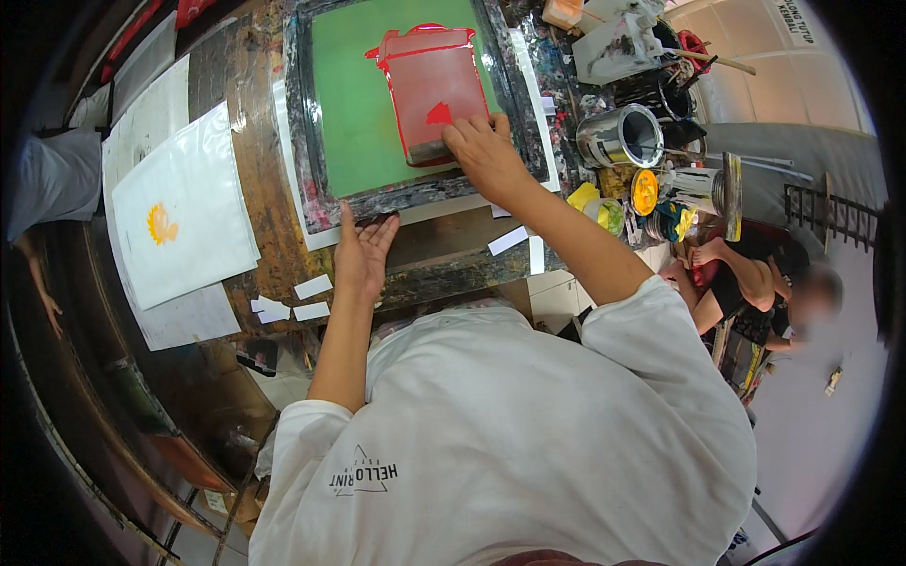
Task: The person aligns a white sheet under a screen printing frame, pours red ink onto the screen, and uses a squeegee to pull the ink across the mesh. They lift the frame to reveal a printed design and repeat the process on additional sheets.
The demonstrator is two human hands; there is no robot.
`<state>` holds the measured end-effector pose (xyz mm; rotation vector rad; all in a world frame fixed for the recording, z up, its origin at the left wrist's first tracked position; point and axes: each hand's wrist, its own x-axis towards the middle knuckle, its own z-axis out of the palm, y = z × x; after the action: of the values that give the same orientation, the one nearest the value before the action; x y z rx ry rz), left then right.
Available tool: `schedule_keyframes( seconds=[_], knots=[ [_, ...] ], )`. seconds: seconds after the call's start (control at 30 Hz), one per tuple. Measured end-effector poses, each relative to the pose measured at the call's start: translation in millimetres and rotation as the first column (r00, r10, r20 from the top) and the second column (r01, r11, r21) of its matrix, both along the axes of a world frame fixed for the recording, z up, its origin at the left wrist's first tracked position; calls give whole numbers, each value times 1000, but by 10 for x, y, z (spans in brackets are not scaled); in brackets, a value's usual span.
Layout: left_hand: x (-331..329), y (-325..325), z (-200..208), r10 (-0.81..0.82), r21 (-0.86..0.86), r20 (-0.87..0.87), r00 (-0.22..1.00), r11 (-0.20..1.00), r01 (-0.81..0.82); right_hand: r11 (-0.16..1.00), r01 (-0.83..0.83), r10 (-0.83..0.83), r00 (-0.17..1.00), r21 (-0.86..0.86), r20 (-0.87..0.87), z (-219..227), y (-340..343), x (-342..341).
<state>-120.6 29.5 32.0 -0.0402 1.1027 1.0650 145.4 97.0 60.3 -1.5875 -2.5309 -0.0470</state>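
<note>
A screen printing frame (514, 80) with green mesh (354, 104) lies on the worktable in front of me. Red ink (437, 114) sits in a patch on a paler rectangular area of the mesh and outlines its edges. My right hand (486, 156) grips a squeegee (429, 152) near the lower end of that area; its fingers wrap over the tool and hide part of it. At the frame's near edge, my left hand (365, 250) is palm up with fingers stretched, its thumb against the edge. White paper (291, 160) shows beneath the frame.
Plastic-covered sheets (179, 203) lie at left, one with a yellow print. Paper strips (508, 241) are scattered along the table's near edge. Ink cans (618, 137) and an orange-yellow lid (644, 191) crowd the right. Another person (755, 283) sits beyond; someone's arm (42, 292) shows far left.
</note>
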Motion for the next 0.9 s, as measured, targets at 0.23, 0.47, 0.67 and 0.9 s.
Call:
schedule_keyframes(
  seconds=[0.23, 0.47, 0.67, 0.9],
  knots=[
    [-51, 72, -128, 43, -52, 130, 991, 998, -36, 998, 40, -47, 989, -48, -140, -6, 211, 86],
    [27, 244, -115, 68, -166, 103, 992, 985, -50, 999, 9, -11, 1000, -49, -24, -245, 305, 80],
    [-20, 281, -152, 93, -235, 145, 985, 970, -57, 997, -7, 10, 999, -73, 33, -281, 275, 54],
    [43, 281, -28, 84, -261, 66, 994, 963, -64, 1000, 3, -3, 999, -2, 40, -432, 883, 107]
  ],
)
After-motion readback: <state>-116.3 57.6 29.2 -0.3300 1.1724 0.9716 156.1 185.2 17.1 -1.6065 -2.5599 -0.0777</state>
